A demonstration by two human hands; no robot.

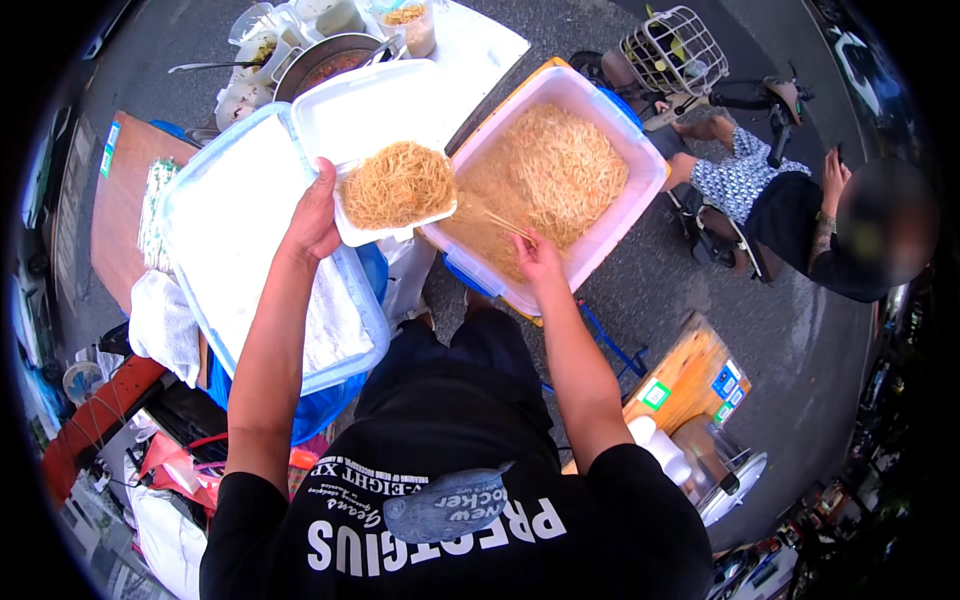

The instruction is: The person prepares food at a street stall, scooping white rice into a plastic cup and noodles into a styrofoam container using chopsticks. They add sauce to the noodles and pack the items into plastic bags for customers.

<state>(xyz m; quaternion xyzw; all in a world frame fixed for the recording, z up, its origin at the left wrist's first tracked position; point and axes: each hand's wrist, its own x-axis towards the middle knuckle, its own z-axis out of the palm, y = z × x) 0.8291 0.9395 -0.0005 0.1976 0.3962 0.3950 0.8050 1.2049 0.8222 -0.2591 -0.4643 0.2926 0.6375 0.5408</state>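
Note:
My left hand (318, 217) grips the left side of a white foam takeaway box (360, 238), its lid folded back. A mound of thin fried noodles (397, 185) fills the box, whose right edge overlaps a large plastic tub (651, 146). Between the fingers of my right hand (541, 256) is a pair of wooden chopsticks (501, 220), held over the tub. Inside it, thin brown noodles (480, 191) lie on the near left and paler, thicker strands (577, 161) on the right. The chopsticks' tips are over the thin noodles.
Left of me stands a blue-rimmed container (225, 217) with a white liner. Beyond it are a pot of red sauce (337, 67) and several plastic tubs. A person (780, 210) sits on a motorbike to the right. A wooden board (686, 367) stands at the lower right.

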